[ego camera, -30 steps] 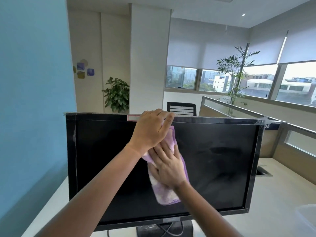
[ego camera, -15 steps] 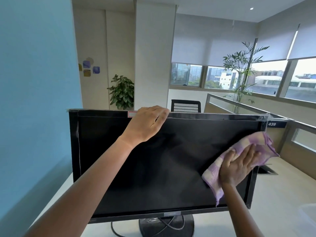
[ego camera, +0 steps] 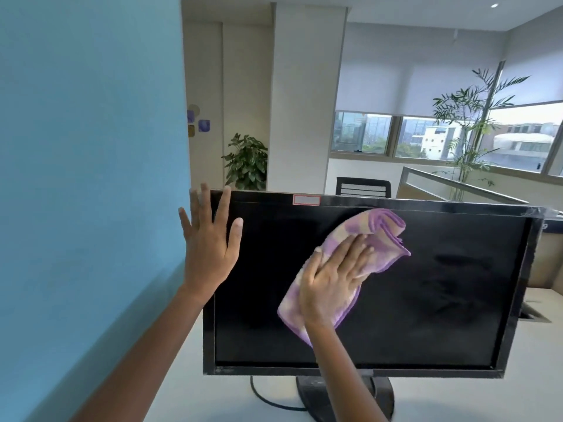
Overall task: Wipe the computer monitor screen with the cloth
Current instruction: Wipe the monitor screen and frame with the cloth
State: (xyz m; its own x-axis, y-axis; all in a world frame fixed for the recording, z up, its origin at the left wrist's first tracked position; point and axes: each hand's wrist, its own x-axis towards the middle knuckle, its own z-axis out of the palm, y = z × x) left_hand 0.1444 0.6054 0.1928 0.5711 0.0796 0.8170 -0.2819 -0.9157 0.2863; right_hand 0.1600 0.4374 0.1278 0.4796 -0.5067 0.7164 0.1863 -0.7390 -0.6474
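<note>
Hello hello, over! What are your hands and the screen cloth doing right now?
Right hand flat on purple cloth, pressed to monitor screen. Left hand open at monitor's top-left corner. Smudges show right of cloth. Nothing in the way.

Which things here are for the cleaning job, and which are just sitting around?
For the job:
- monitor
- purple cloth, pressed on the screen by the right hand
- left hand, open at the monitor's top left corner

Just around:
- leafy plant
- tall plant
- black chair

A blue wall [ego camera: 91,178], two potted plants [ego camera: 247,162], an office chair [ego camera: 362,187], windows [ego camera: 426,138].
</note>
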